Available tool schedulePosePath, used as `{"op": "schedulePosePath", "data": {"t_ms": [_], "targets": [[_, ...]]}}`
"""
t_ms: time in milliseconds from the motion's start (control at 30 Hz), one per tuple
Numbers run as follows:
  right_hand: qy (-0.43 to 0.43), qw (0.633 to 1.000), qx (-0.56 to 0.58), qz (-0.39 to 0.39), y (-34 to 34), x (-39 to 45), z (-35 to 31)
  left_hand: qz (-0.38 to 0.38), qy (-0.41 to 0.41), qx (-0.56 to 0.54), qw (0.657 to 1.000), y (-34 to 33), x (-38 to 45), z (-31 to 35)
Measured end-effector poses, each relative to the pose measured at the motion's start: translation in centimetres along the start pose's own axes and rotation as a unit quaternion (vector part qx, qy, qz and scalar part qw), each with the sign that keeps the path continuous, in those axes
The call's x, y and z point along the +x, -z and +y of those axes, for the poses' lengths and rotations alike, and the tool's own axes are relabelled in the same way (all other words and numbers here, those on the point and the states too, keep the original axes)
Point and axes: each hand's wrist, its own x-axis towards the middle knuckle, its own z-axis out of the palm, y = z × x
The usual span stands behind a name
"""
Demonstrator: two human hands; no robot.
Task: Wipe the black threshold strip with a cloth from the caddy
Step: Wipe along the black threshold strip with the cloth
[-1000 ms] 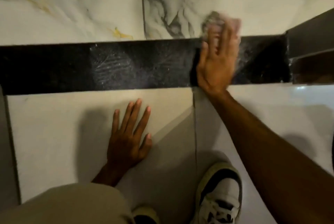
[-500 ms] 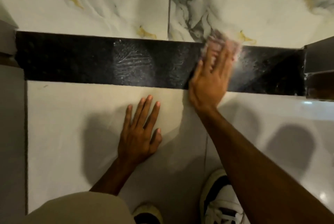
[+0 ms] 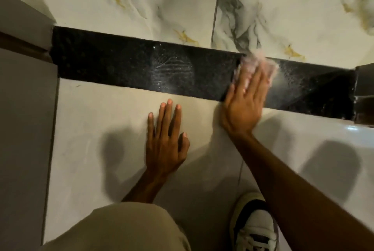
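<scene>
The black threshold strip (image 3: 125, 70) runs across the floor from left to right, with a dusty shoe print near its middle. My right hand (image 3: 243, 103) lies flat on the strip's right part, pressing a pale pinkish cloth (image 3: 256, 64) under the fingers; the cloth is blurred and sticks out beyond the fingertips. My left hand (image 3: 166, 139) rests flat on the plain cream tile just below the strip, fingers spread, holding nothing. No caddy is in view.
Marbled white tiles (image 3: 141, 7) lie beyond the strip. Grey door frame parts stand at the left (image 3: 24, 34) and right (image 3: 364, 84) ends. My white and black shoe (image 3: 255, 224) and beige trouser knee (image 3: 121, 230) are at the bottom.
The view has shifted so more of the strip's left end shows. My right hand with the cloth has slid down and slightly left along the strip. My left hand stays planted.
</scene>
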Motion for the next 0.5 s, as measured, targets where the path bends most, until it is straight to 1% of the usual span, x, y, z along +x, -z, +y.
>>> {"op": "schedulePosePath", "data": {"t_ms": [33,67,133,167,200,233,300,333,400,433,500], "targets": [[0.015,0.999,0.025,-0.020,-0.5,1.4,-2.3,0.010,0.012,0.002,1.000,0.0,0.1,0.0],[0.062,0.997,0.039,-0.041,-0.9,2.2,-4.7,0.018,0.034,0.010,0.999,0.0,0.0,-0.1],[0.199,0.977,0.038,-0.072,-1.3,1.9,-7.9,0.030,0.093,0.028,0.995,0.0,-0.1,-0.2],[0.261,0.961,0.037,-0.086,-1.3,1.0,-8.4,0.035,0.118,0.037,0.992,0.1,-0.1,-0.3],[0.301,0.948,0.033,-0.100,-1.2,-0.5,-7.7,0.037,0.134,0.041,0.989,0.2,-0.1,-0.3],[0.322,0.940,0.028,-0.107,-0.7,-2.4,-6.4,0.035,0.140,0.036,0.989,0.4,-0.1,-0.5],[0.328,0.939,0.023,-0.104,0.4,-6.3,-2.1,0.020,0.130,0.018,0.991,1.0,-0.5,-1.4],[0.315,0.944,0.009,-0.103,1.1,-7.4,0.1,0.014,0.123,0.010,0.992,1.3,-1.0,-2.1],[0.256,0.959,-0.033,-0.115,1.8,-7.4,3.0,0.010,0.114,0.004,0.993,1.9,-2.4,-4.1],[0.231,0.966,-0.051,-0.109,1.8,-6.4,3.3,0.016,0.114,0.005,0.993,2.2,-3.0,-5.2],[0.183,0.978,-0.061,-0.084,1.3,-3.5,1.6,0.034,0.127,0.000,0.991,2.5,-3.6,-7.1]]}}
